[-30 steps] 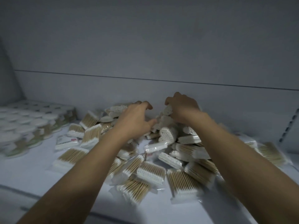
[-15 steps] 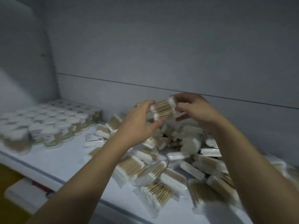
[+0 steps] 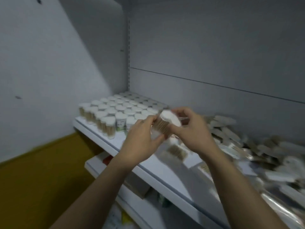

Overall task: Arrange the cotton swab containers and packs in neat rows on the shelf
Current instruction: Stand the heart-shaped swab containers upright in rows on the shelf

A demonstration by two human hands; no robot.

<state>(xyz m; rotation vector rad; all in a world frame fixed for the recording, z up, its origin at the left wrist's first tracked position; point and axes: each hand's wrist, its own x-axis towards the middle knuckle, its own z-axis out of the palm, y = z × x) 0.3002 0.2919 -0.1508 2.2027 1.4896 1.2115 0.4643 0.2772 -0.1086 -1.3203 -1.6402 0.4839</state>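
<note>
Capped containers [image 3: 118, 111] stand in tidy rows at the left end of the shelf [image 3: 99, 138]. Just right of them, the left hand [image 3: 142, 141] pinches the lower end of a swab pack [image 3: 165, 125] and the right hand [image 3: 193, 133] holds its white top, each grip narrow on the pack. It looks light, soft and probably slippery, so it is best held by its ends. Loose packs [image 3: 247, 146] lie heaped at right.

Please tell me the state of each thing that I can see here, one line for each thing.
Left hand: grips the swab pack.
Right hand: grips the same pack.
Swab pack: held above the shelf, between both hands.
Containers: upright, in neat rows.
Loose packs: lying in a messy pile.
</note>
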